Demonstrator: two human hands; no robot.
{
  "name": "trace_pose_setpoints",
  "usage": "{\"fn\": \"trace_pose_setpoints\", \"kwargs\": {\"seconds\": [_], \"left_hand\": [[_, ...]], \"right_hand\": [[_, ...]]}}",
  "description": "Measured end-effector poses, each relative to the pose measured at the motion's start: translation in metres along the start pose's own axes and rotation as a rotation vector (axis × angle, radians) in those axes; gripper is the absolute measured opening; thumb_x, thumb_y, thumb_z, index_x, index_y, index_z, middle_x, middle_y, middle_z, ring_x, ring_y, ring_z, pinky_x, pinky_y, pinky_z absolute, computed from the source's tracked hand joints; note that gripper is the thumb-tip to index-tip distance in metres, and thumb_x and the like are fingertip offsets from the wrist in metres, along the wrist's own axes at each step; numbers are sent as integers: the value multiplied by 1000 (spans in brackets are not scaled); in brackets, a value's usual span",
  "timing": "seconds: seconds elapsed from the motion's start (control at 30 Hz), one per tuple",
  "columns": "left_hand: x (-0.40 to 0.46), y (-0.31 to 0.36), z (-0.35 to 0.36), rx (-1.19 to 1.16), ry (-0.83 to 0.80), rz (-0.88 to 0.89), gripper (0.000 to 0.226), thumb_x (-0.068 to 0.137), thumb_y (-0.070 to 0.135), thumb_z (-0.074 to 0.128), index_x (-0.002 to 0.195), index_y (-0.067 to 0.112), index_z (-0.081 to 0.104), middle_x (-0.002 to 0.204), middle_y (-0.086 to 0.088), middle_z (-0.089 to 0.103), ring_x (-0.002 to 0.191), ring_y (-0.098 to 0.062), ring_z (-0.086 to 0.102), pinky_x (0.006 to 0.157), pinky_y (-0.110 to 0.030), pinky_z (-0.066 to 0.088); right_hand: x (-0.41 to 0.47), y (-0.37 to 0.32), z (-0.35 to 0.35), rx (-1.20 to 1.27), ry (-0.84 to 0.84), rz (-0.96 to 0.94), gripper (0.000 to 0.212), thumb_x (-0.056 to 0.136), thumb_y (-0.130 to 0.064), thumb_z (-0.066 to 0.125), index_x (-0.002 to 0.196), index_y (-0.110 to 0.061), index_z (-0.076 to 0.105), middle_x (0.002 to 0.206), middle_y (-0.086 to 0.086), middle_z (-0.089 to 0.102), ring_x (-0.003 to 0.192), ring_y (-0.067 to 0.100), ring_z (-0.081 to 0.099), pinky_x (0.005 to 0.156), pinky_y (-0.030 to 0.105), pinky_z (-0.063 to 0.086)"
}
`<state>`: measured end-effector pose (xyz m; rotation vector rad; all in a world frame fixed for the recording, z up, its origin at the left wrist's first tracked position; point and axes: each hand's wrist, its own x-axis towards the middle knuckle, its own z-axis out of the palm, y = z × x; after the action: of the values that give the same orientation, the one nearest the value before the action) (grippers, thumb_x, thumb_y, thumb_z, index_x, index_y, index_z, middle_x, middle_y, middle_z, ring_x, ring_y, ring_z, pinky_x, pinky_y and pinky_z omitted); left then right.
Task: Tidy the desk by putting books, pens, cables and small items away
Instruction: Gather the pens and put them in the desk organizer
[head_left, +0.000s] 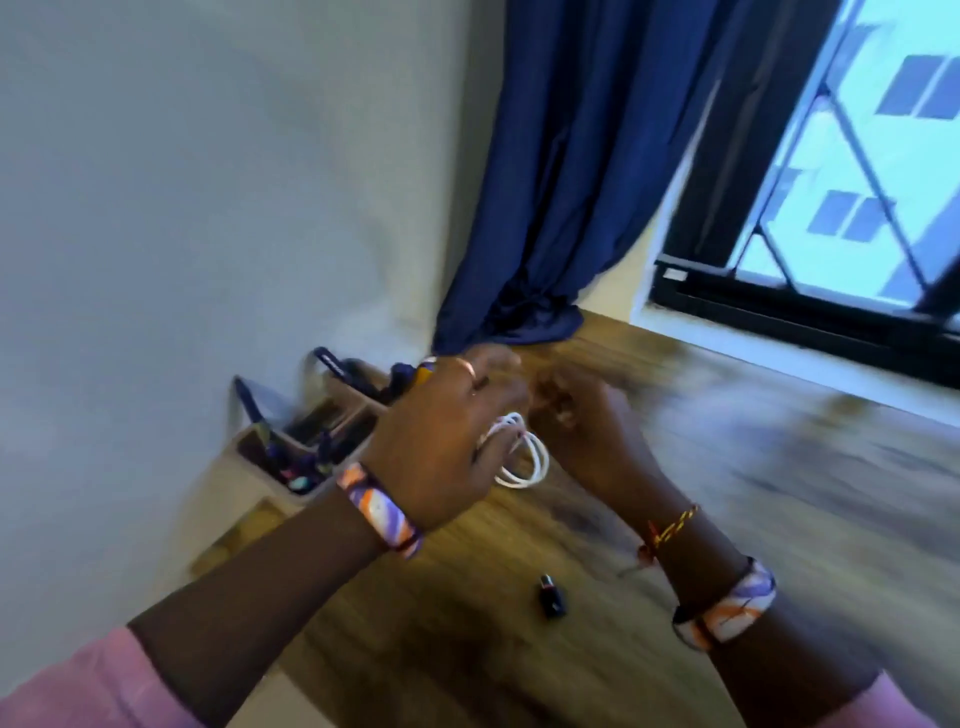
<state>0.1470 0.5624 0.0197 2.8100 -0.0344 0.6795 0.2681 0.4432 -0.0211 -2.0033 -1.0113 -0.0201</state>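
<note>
- Head view: the wooden desk (727, 493) runs from a pale wall (182, 182) on the left to a window (857, 182) at the far right; its left edge meets the wall, and its far edge sits under the window's dark frame
- A blue curtain (561, 182) hangs in the far corner, its hem bunched on the desk top just behind the hands
- A compartmented desk organiser (291, 452) stands against the wall at the desk's left edge, pens and other blurred items sticking up from it; it lies just left of the left hand
- Bare wood shows to the right of the hands and in front of them, save for a small dark item (551, 600) lying on the desk between the two forearms, well nearer the person than the hands
- Both forearms reach forward and converge above the middle of the desk, pink sleeves pushed back, a patterned band on each wrist and a thread bracelet on the right
- The left hand (447, 441) shows its back to the camera, fingers curled round a coiled white cable (519, 452), whose loops hang below the palm, clear of the desk
- The right hand (576, 415) is close beside the left, fingers bent inward near the top of the coil; motion blur hides whether it pinches the cable, so I cannot tell its grip
</note>
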Motion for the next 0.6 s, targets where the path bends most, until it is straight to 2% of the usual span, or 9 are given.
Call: {"fn": "trace_pose_setpoints", "kwargs": {"seconds": [0.1,0.17,0.23,0.3,0.37,0.47,0.5,0.53,0.6], "left_hand": [[-25,30,44,-50,-255,-16,43,83,35,48,124,23,55,136,-5,50,113,-22,58,88,-28,51],[-48,46,74,-7,-458,-149,59,90,43,45,143,23,30,155,-4,20,137,-18,32,108,-26,33],[-73,59,94,62,-537,-259,74,88,59,27,147,15,21,157,-13,9,143,-24,22,113,-30,24],[-91,71,105,116,-550,-270,87,80,64,12,136,4,42,146,-26,34,131,-36,43,103,-43,39],[-101,86,112,153,-456,-261,83,80,60,16,122,0,57,131,-27,52,116,-41,56,89,-52,49],[-108,118,114,88,-456,-275,83,76,52,9,144,6,28,154,-16,22,142,-31,22,113,-42,22],[-111,129,116,23,-400,-243,77,78,45,15,142,5,32,153,-16,25,142,-29,25,113,-39,25],[-113,139,118,1,-376,-160,68,78,35,24,132,2,47,144,-20,41,133,-31,42,105,-39,38],[-119,158,126,4,-407,-74,52,68,18,32,97,3,71,107,-19,70,95,-33,69,69,-43,57]], "right_hand": [[-69,20,-9,-62,-111,47,27,76,-13,60,100,-22,65,91,-5,67,81,8,61,72,18,45],[-120,33,-19,-151,-183,110,39,77,-16,57,115,-16,62,114,2,64,100,13,60,85,17,43],[-169,42,-28,-283,-158,162,39,81,-21,53,119,-14,59,128,5,57,113,21,57,97,27,45],[-215,46,-38,-376,-85,184,33,84,-26,52,113,-15,62,127,4,59,114,23,58,99,36,47],[-247,49,-51,-380,-32,218,30,84,-24,55,112,-16,63,128,4,59,115,22,57,100,38,46],[-295,53,-81,-446,-6,258,34,86,-26,53,118,-19,60,134,1,54,122,20,52,103,38,43],[-312,56,-92,-498,-12,259,36,88,-29,49,122,-21,58,136,-1,53,125,18,50,104,38,42],[-325,57,-101,-529,-22,266,39,90,-35,44,125,-23,55,139,-2,50,128,16,47,106,38,39],[-346,59,-115,-535,-4,312,48,90,-43,33,129,-24,53,142,-5,46,132,10,41,110,36,34]]}}
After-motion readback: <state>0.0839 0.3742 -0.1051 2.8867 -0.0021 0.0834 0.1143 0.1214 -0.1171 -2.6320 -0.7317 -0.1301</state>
